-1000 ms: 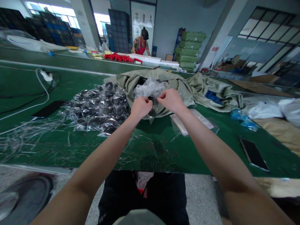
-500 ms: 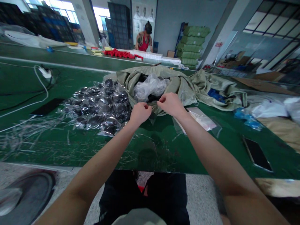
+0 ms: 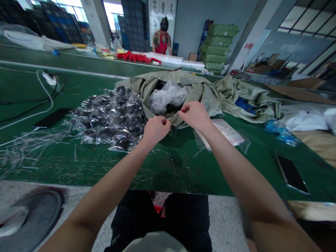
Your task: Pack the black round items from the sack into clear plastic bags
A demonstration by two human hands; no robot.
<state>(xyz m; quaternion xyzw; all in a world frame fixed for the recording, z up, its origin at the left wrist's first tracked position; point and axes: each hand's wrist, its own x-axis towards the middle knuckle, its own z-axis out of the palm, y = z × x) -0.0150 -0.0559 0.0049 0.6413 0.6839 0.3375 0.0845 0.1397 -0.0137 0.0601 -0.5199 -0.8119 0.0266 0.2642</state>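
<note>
My left hand (image 3: 156,131) and right hand (image 3: 194,115) pinch the near lip of an olive sack (image 3: 207,96), fingertips together. The sack lies crosswise on the green table (image 3: 168,171), its end trailing right, with a clear plastic bag (image 3: 169,95) bulging from its mouth. Bagged black items (image 3: 112,119) heap just left – open table runs from my wrists to the near edge.
</note>
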